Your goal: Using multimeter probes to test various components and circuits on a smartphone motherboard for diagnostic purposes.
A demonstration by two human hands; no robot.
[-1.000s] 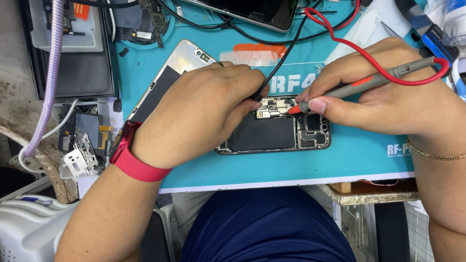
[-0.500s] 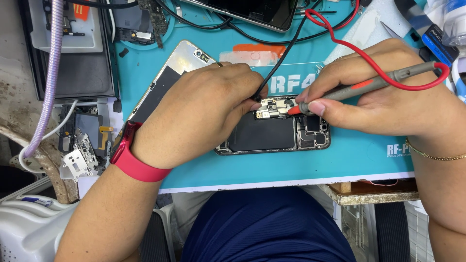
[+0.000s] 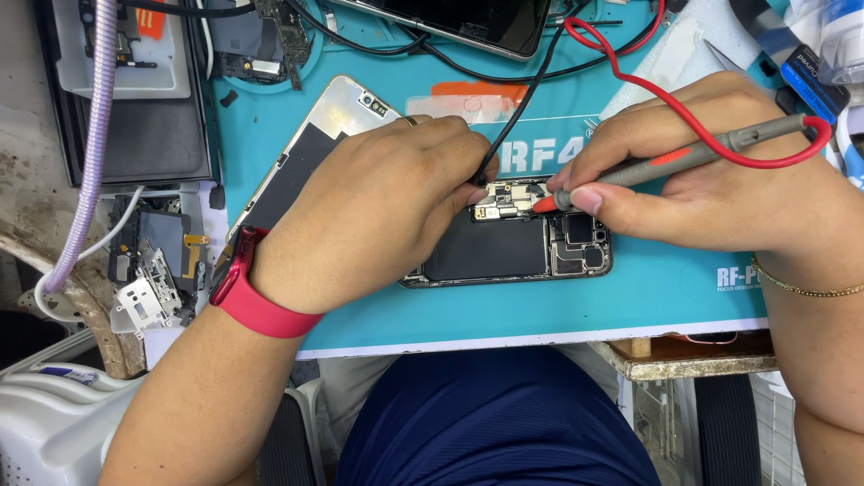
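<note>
An opened phone (image 3: 508, 247) lies flat on a teal work mat (image 3: 666, 297), a little right of the middle of the mat, with its back cover off so that the dark battery and the small boards inside are visible. The left hand (image 3: 378, 207) lies over the left part of the phone, and its fingers are closed on a black probe, of which only the black lead (image 3: 522, 99) can be seen, running up and away from the fingertips; the tip of this probe is hidden under the fingers. The right hand (image 3: 711, 180) comes from the right side and is closed on a grey and red probe (image 3: 666, 162), held like a pen between thumb and fingers, with its red tip touching the upper board of the phone, just beside the left fingertips. A red lead (image 3: 630, 67) makes a loop from the back end of this probe over the mat. The left wrist wears a red watch band (image 3: 256, 301), and the right wrist has a thin gold bracelet (image 3: 801, 286). Under the left hand there is a detached phone screen (image 3: 306, 153), lying at an angle with its back side up. Another phone with a dark screen (image 3: 477, 22) lies at the top edge of the mat. Left of the mat, on the counter (image 3: 27, 189), there are small phone parts (image 3: 153, 270) and a purple braided cable (image 3: 94, 153).
</note>
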